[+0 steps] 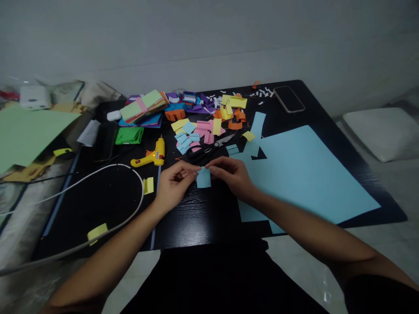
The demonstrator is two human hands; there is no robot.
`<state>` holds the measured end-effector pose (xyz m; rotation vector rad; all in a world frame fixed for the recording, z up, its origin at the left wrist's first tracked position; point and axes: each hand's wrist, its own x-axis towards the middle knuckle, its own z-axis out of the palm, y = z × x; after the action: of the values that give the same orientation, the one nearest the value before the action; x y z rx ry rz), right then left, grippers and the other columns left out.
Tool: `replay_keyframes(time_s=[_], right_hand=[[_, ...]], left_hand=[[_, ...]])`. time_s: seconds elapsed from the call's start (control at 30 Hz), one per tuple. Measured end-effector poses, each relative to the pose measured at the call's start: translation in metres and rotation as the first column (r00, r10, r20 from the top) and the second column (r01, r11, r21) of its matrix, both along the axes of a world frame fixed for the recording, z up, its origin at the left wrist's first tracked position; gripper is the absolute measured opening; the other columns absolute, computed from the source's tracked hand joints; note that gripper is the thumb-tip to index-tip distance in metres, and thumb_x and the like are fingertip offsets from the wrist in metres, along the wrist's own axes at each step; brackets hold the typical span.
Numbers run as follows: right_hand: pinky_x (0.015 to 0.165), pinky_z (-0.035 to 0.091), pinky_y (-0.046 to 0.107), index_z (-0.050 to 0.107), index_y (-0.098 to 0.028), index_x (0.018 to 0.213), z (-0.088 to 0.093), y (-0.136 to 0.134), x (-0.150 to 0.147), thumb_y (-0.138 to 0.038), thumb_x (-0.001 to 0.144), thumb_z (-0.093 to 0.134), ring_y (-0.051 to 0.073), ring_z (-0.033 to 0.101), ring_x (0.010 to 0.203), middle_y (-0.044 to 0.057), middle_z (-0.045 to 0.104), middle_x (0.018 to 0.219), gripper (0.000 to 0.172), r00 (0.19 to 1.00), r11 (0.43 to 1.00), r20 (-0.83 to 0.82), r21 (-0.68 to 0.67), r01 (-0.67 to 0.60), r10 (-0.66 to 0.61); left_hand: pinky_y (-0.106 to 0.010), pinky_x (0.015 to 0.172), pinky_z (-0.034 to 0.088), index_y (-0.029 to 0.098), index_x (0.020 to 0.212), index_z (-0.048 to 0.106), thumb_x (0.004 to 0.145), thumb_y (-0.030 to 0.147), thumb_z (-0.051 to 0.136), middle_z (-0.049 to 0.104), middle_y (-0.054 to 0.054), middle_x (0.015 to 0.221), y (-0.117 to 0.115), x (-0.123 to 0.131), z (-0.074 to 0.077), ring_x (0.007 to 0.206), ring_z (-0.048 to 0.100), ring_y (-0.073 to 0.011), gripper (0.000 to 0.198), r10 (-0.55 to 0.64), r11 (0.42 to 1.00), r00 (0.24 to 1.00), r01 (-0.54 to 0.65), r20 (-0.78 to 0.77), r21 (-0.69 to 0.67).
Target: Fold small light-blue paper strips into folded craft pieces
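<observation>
My left hand (175,181) and my right hand (231,174) meet over the black table (203,218), both pinching a small light-blue paper piece (203,178) by its top corners. Fingers of both hands are closed on it. A large light-blue sheet (304,174) with cut-outs lies under and to the right of my right hand. Scissors (212,146) lie just beyond the hands. A yellow glue gun (150,156) rests to the left of them.
Several small folded paper pieces in blue, pink, yellow, orange and purple (199,126) are piled at the back. A stack of coloured paper (144,107), a phone (289,99), a white cable (98,174), a green sheet (26,131) and a white cushion (382,131) surround the table.
</observation>
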<state>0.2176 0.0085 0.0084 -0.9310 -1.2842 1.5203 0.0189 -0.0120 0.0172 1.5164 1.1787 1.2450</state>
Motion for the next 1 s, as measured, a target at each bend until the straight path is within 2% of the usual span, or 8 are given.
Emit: replay_keyframes(time_s=[0.1, 0.2, 0.37, 0.7, 1.0], right_hand=[[0.077, 0.061, 0.031, 0.074, -0.02, 0.09, -0.0019, -0.0023, -0.003, -0.043, 0.079, 0.088, 0.018, 0.073, 0.081, 0.002, 0.077, 0.086, 0.029, 0.997, 0.995, 0.046, 0.081, 0.06, -0.064], [0.077, 0.062, 0.03, 0.071, -0.021, 0.098, -0.0057, -0.0046, -0.0056, -0.043, 0.077, 0.09, 0.018, 0.076, 0.082, 0.001, 0.078, 0.086, 0.036, 0.994, 0.987, 0.053, 0.13, 0.092, -0.099], [0.077, 0.063, 0.032, 0.072, -0.023, 0.103, -0.0096, -0.0061, -0.0058, -0.043, 0.08, 0.088, 0.018, 0.078, 0.082, 0.002, 0.08, 0.087, 0.034, 0.989, 0.981, 0.079, 0.162, 0.108, -0.122], [0.086, 0.066, 0.037, 0.074, -0.022, 0.1, -0.0096, -0.0067, -0.0062, -0.042, 0.081, 0.088, 0.02, 0.079, 0.091, 0.004, 0.081, 0.095, 0.031, 0.989, 0.982, 0.074, 0.151, 0.114, -0.127], [0.085, 0.066, 0.036, 0.076, -0.022, 0.101, -0.0072, -0.0078, -0.0054, -0.041, 0.081, 0.087, 0.02, 0.079, 0.091, 0.004, 0.081, 0.095, 0.029, 0.988, 0.981, 0.088, 0.155, 0.115, -0.129]], left_hand=[[-0.023, 0.06, 0.051, 0.018, 0.091, 0.076, 0.089, 0.026, 0.073, 0.074, -0.002, 0.08, -0.0012, 0.0002, 0.001, 0.065, 0.064, -0.0122, 0.009, -0.026, 0.998, 1.0, 0.026, -0.011, 0.049], [-0.023, 0.063, 0.053, 0.019, 0.101, 0.074, 0.091, 0.028, 0.073, 0.071, 0.0, 0.078, -0.0001, 0.0008, -0.0002, 0.067, 0.066, -0.0125, 0.014, -0.031, 0.999, 0.999, 0.03, 0.027, 0.027], [-0.023, 0.061, 0.053, 0.018, 0.089, 0.076, 0.09, 0.03, 0.077, 0.071, 0.001, 0.069, 0.0022, 0.0011, -0.0041, 0.061, 0.066, -0.0121, 0.012, -0.002, 0.999, 0.997, -0.002, -0.074, -0.05], [-0.022, 0.062, 0.053, 0.018, 0.091, 0.077, 0.092, 0.027, 0.075, 0.077, -0.001, 0.079, 0.0005, -0.001, -0.0048, 0.066, 0.067, -0.0113, 0.009, 0.02, 0.995, 0.98, -0.001, -0.199, 0.098], [-0.022, 0.066, 0.054, 0.019, 0.093, 0.077, 0.094, 0.026, 0.075, 0.077, -0.001, 0.083, 0.0009, -0.0034, -0.0075, 0.07, 0.068, -0.0113, 0.007, 0.024, 0.986, 0.969, 0.018, -0.246, 0.167]])
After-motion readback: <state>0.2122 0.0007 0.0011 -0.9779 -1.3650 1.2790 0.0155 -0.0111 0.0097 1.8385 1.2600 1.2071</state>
